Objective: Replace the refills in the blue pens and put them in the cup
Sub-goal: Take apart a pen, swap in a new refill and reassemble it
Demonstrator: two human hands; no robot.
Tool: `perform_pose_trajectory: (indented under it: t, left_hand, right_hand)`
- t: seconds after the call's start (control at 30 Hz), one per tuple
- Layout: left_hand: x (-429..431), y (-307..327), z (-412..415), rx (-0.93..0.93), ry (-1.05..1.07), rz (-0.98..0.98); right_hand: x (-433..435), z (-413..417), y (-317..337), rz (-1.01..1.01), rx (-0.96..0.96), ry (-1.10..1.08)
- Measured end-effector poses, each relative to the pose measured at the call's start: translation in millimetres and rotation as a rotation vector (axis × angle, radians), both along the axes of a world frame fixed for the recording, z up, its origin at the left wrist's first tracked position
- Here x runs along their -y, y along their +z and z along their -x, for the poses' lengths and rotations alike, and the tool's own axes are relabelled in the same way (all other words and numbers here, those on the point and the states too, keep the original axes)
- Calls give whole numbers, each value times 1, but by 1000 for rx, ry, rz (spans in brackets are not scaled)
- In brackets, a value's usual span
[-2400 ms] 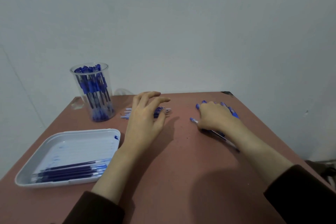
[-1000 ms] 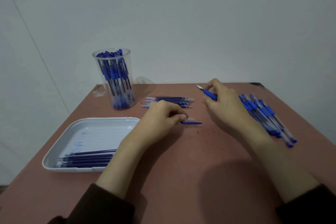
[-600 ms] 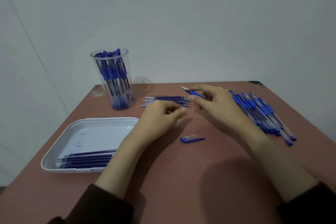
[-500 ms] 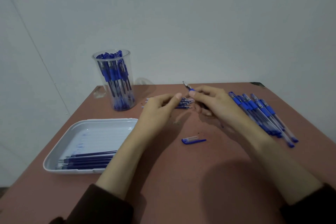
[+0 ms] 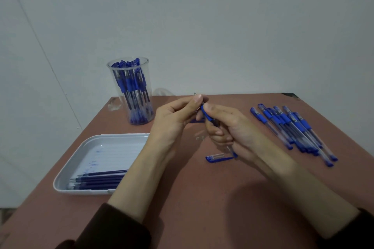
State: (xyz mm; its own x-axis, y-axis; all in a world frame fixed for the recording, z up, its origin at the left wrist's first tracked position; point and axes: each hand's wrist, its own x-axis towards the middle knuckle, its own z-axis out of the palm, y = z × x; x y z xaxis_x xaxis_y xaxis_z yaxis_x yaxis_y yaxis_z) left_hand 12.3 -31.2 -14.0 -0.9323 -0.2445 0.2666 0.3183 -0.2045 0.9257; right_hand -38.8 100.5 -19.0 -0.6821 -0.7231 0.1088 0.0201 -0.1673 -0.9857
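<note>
Pale grey wall [image 5: 222, 26] is seen behind a reddish-brown tabletop [image 5: 202, 198], and one far corner is shown at the right.

Above the middle of the tabletop a blue pen [image 5: 206, 114] is held between both hands, raised clear of the surface and tilted, with its tip pointed up and away. The tip end is pinched by the left hand [image 5: 174, 119]: the thumb and forefinger are pressed together on it, and the metal point is left showing just above the fingers [image 5: 197, 99]. The barrel is gripped by the right hand [image 5: 228, 127], whose fingers are curled round it, with the thumb laid on the blue grip. The tail end is seen emerging below that hand.

A loose blue cap [image 5: 217, 157] is lain flat on the tabletop just under the right hand, apart from the pen.

At the far left a clear cup [image 5: 113, 73] is stood upright and is filled with capped pens [image 5: 132, 87]. Nearer, at the left edge, a white tray [image 5: 113, 143] is placed, marked with blue ink spots, and a row of refills [image 5: 97, 180] is laid along its near side. To the right, well apart from the hands, a pile of pens [image 5: 289, 129] is spread on the tabletop, roughly side by side.

Both forearms are bared below dark sleeves [image 5: 113, 226].
</note>
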Motion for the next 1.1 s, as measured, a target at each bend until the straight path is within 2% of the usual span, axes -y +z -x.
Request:
perform_pose_trajectory:
  t: [0.13, 0.23, 0.37, 0.57, 0.73, 1.1]
  left_hand:
    - [0, -1, 2, 28, 35, -74]
    - [0, 2, 2, 41, -70, -213]
    - [0, 6, 0, 41, -98, -272]
    - [6, 3, 2, 45, 59, -176]
    - [7, 0, 3, 32, -2, -138]
    - [6, -5, 5, 95, 135, -37]
  right_hand:
    - [4, -4, 0, -20, -93, -97]
    - [5, -1, -1, -15, -74, -114]
    - [2, 4, -2, -31, -53, -165]
    - [0, 8, -2, -38, -60, -181]
    - [-2, 6, -2, -87, -80, -131]
    - [1, 7, -7, -160, -250, -183]
